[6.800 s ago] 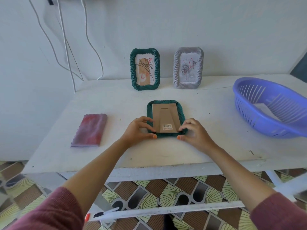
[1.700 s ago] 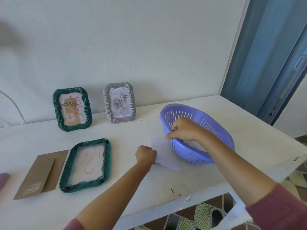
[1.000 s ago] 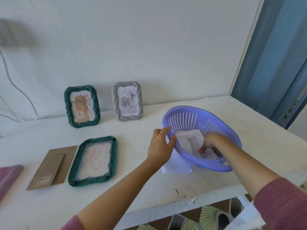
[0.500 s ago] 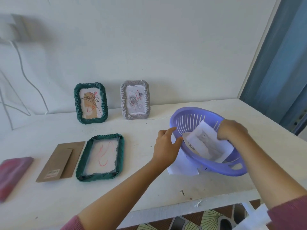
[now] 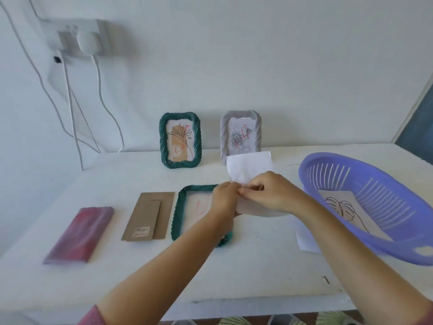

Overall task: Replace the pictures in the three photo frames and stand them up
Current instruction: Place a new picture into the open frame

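A green frame [image 5: 177, 212] lies face down and open on the white table [image 5: 257, 266], red scribbles showing through its glass. Its brown cardboard backing [image 5: 150, 215] lies just left of it. My left hand [image 5: 225, 200] and my right hand [image 5: 274, 192] both pinch a white paper picture [image 5: 248, 167], held above the frame's right edge with its blank back toward me. A second green frame [image 5: 180, 140] and a grey frame [image 5: 240, 133] stand upright against the wall. My left forearm covers part of the lying frame.
A purple plastic basket [image 5: 365, 174] sits at the right with a leaf line-drawing sheet [image 5: 344, 209] inside. A white sheet [image 5: 307, 242] pokes out from under the basket. A red cloth [image 5: 80, 233] lies at the left. Cables [image 5: 70, 113] hang down the wall.
My right hand lifted a paper out of the basket and carried it left over the open frame. My left hand left the basket rim and took hold of the same paper.
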`<state>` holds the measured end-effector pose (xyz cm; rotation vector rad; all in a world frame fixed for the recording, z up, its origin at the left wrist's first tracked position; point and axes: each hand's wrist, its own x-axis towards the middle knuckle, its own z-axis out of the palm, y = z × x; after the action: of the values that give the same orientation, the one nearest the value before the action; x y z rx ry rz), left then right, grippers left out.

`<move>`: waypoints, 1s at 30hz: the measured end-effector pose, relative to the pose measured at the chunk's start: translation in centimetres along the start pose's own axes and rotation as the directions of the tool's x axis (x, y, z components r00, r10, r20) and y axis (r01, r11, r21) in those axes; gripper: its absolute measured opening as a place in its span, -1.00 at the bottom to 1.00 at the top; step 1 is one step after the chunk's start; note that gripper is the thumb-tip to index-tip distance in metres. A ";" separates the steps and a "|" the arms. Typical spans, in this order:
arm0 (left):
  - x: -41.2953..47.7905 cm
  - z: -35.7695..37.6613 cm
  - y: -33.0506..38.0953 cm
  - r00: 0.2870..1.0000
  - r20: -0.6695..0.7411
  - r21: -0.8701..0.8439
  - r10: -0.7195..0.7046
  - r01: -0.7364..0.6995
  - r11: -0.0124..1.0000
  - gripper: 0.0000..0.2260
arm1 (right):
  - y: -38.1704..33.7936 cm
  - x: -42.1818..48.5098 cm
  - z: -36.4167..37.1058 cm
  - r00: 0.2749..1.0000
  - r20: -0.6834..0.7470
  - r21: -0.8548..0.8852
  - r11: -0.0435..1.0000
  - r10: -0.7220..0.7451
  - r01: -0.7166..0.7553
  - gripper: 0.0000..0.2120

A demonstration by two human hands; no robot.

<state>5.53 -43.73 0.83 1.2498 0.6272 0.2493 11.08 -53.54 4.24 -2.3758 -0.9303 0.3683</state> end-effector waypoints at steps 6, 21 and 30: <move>2.4 -7.8 -0.4 0.980 -0.040 0.051 -0.197 0.199 0.979 -0.88 | 1.0 4.9 6.5 0.953 -0.039 0.486 0.839 0.300 -0.244 -0.64; 5.8 -15.5 -2.3 0.990 0.043 0.815 0.132 -0.111 0.569 -0.61 | 0.3 7.9 12.9 0.955 -0.222 0.073 0.980 0.198 -0.186 -0.64; 5.5 -15.4 -2.5 0.991 0.082 0.837 0.110 -0.128 0.532 -0.58 | 1.1 7.5 12.0 0.969 -0.214 0.025 0.992 0.125 -0.122 -0.69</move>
<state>0.85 -29.35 -5.92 2.2581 0.6640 0.0213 11.86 -44.28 -6.51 -2.4116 -0.6809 0.1577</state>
